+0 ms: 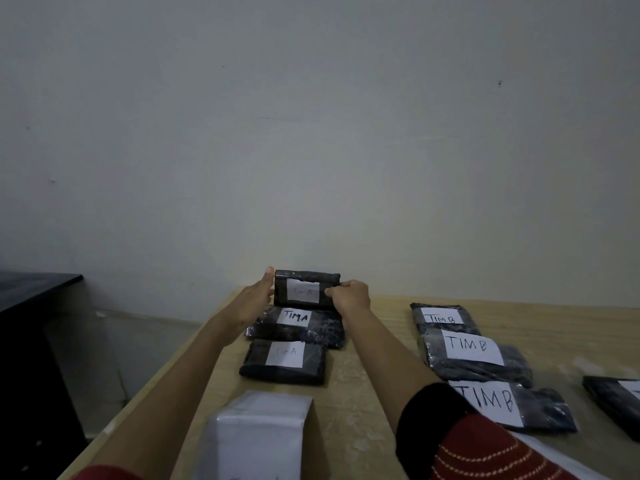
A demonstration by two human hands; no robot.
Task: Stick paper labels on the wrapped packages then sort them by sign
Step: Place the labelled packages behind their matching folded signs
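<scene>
At the far end of the wooden table (377, 327), both my hands hold a black wrapped package (306, 277) with a white "TIM A" label. My left hand (254, 299) lies flat against its left end, fingers straight. My right hand (351, 296) grips its right end with curled fingers. The package stands tilted up at the head of a column of two other "TIM A" packages (294, 325) (284, 362). To the right lies a column of three "TIM B" packages (445, 318) (474, 355) (512, 407).
Another black package (616, 400) lies at the right edge, partly cut off. A white bag (256, 434) sits near the front of the table. A dark cabinet (31, 341) stands left of the table. A plain wall rises behind.
</scene>
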